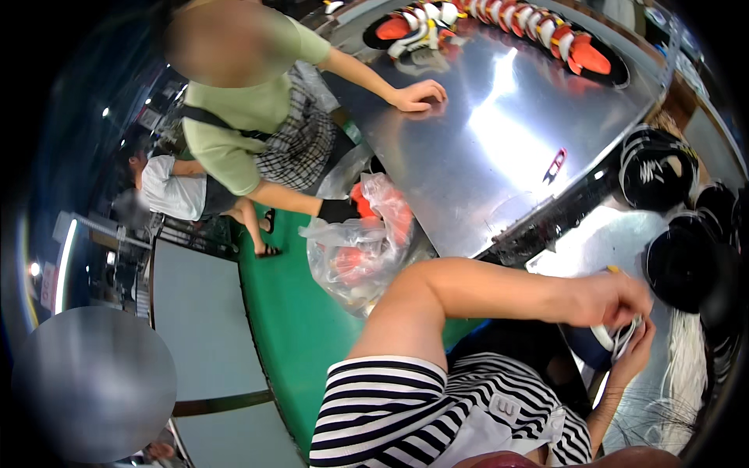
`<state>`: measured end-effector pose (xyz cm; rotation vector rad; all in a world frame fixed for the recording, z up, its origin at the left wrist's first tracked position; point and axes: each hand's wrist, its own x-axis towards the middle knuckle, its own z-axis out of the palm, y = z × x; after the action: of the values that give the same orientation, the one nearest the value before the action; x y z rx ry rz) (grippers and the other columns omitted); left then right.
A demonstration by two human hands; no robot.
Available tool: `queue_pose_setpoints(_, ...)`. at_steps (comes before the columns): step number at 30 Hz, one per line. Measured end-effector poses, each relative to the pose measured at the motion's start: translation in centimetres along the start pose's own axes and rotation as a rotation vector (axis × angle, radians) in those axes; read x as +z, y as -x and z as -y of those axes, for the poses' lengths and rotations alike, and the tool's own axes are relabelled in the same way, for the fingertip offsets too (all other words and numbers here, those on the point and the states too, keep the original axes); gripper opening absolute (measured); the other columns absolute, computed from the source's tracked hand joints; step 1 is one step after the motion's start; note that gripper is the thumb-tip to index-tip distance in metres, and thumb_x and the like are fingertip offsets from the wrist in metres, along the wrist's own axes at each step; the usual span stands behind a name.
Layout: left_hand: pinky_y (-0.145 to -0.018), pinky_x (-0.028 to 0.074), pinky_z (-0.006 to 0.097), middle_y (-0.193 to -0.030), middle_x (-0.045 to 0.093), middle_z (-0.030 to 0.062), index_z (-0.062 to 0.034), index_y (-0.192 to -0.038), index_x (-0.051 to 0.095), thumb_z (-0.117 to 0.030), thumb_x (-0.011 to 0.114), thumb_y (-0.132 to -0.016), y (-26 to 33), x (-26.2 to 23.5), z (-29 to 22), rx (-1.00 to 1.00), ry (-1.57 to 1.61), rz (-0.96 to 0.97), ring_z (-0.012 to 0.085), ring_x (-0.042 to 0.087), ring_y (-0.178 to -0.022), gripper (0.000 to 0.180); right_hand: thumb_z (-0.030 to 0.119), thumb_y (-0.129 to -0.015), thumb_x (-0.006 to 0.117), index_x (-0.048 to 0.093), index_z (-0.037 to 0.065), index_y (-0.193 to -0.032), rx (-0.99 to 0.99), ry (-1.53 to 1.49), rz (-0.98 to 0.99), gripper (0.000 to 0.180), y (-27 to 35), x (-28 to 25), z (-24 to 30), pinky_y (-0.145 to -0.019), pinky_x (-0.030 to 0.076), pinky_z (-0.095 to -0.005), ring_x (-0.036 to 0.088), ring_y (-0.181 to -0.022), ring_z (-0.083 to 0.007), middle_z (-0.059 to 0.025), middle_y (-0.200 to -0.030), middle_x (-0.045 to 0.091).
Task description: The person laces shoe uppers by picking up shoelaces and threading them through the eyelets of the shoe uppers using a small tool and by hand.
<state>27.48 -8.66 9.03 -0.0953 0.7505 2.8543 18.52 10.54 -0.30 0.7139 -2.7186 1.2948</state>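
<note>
Setting: workshop with a long shiny metal table (499, 148), green floor (289, 312) beside it, pale panels farther left.
Left hand: the left hand (612, 300) reaches across the body, arm bent at the elbow, fingers curled down onto a small white-and-dark shoe part (616, 337) at the table's near edge.
Right hand: the right hand (636, 351) comes up from below and closes on the same piece from the other side; both hands are together, clamped on it.
Working the piece: judging from the grip, keeping it pinched between both hands close to the body, just over the table edge, gives the steadiest control.
Beside the hands: stacks of black caps (663, 168) and more dark round pieces lie to the right, with a bundle of white cords (686, 374) hanging near the right wrist.
Open room: the middle of the table is bare apart from small red snips (555, 164); space is tightest on the right.
Nearby: a clear plastic bag (355, 249) of red parts sits at the table's left edge.
Far: a row of red-and-white shoes (499, 23) lines the far end; a co-worker in a green shirt rests a hand (417, 95) on the metal.
</note>
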Motion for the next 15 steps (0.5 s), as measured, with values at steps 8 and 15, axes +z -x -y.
queue_pose_setpoints(8,-0.064,0.040,0.033,-0.083,0.053,0.0047,-0.0025,-0.087,0.063,-0.006,0.062,-0.084,7.7,3.0,-4.9,0.518,-1.011,-0.057,0.0165,0.051,-0.073,0.005,0.015,-0.095,0.050,0.061,0.001,-0.109,-0.005,0.048,-0.036,0.022,-0.5,0.4,4.0,-0.080,0.049,-0.0420,0.063,-0.094,-0.0381,-0.0206,-0.103,0.065)
queue_pose_setpoints(15,-0.079,0.039,0.037,-0.095,0.057,0.0049,-0.0096,-0.082,0.066,-0.011,0.076,-0.071,3.9,-0.3,4.7,0.772,-2.107,-0.252,0.0265,0.055,-0.095,0.015,0.016,-0.094,0.055,0.060,0.002,-0.105,0.023,-0.187,-0.076,0.018,0.1,-0.3,3.9,-0.066,0.049,-0.0351,0.065,-0.073,-0.0264,-0.0135,-0.083,0.066)
